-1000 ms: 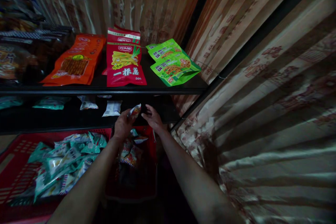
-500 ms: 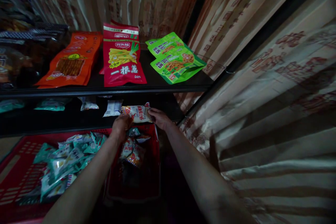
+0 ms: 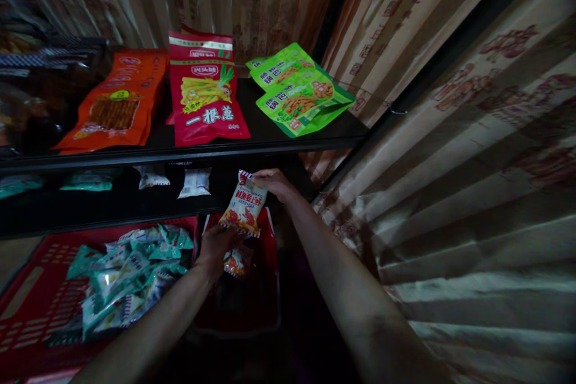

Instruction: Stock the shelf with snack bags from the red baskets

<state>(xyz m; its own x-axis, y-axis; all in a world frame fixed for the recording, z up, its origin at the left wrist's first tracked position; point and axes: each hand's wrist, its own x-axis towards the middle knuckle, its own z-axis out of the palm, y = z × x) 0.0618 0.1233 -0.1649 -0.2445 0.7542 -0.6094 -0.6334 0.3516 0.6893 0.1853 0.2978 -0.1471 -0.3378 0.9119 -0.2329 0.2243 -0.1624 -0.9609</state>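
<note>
A small white snack packet [image 3: 245, 204] with red lettering and orange pictures is held tilted between my two hands. My left hand [image 3: 220, 246] grips its lower end, and my right hand [image 3: 274, 183] pinches its upper end, both closed. The packet hangs over the narrow red basket [image 3: 275, 288], just in front of the lower shelf. Inside that basket lies another snack packet [image 3: 236, 262] of similar look, partly hidden by my left hand. On the lower shelf, a white packet [image 3: 196, 182] rests to the left of the held one.
At left a wider red basket [image 3: 27, 300] holds several teal-and-white packets [image 3: 121, 279]. The black upper shelf [image 3: 270, 147] carries orange bags [image 3: 119, 102], red bags [image 3: 207, 96] and green bags [image 3: 301, 93]. A black post [image 3: 387, 114] and printed curtain [image 3: 450, 222] bound the right side.
The packet has turned from lying level to a steep tilt. My left hand has moved down and towards me with its lower end. The view has shifted slightly.
</note>
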